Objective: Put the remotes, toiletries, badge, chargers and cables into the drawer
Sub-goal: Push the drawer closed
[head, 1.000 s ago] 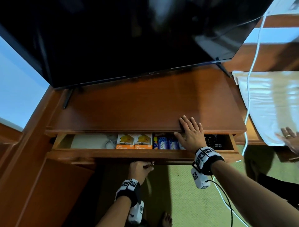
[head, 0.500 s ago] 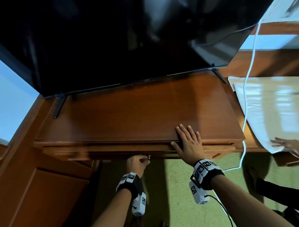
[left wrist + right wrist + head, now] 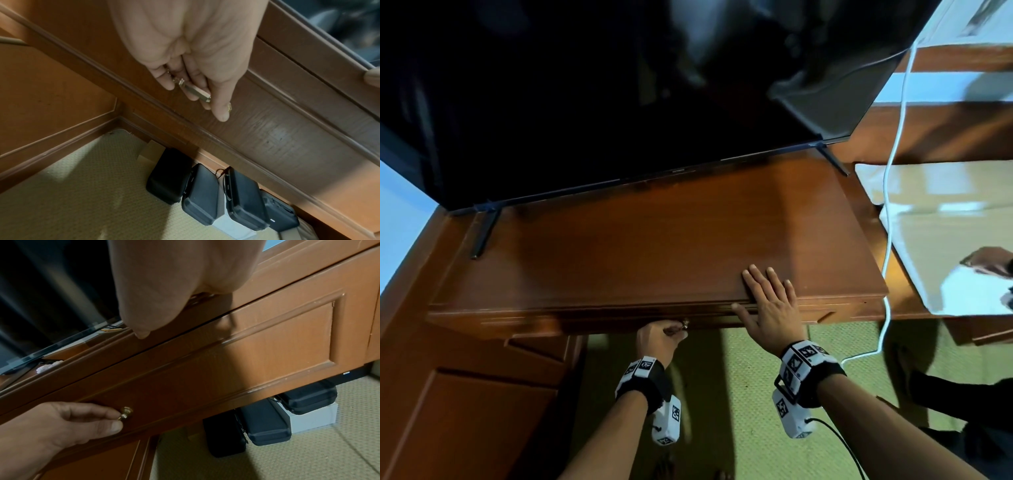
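The desk top [image 3: 654, 240] was reddish-brown wood with a smooth, semi-gloss varnish that carried reflections. Below it, the drawer [image 3: 226, 369] front was the same wood, moulded, its finish scuffed and chipped along the panel edges. The knob [image 3: 125, 412] on the drawer front was shiny brass-coloured metal. Above the desk top, the television [image 3: 585, 102] screen was glossy black. Under the desk, the carpet [image 3: 72, 194] was a matt, ribbed weave, and the black cases [image 3: 205, 194] looked matt and finely textured.
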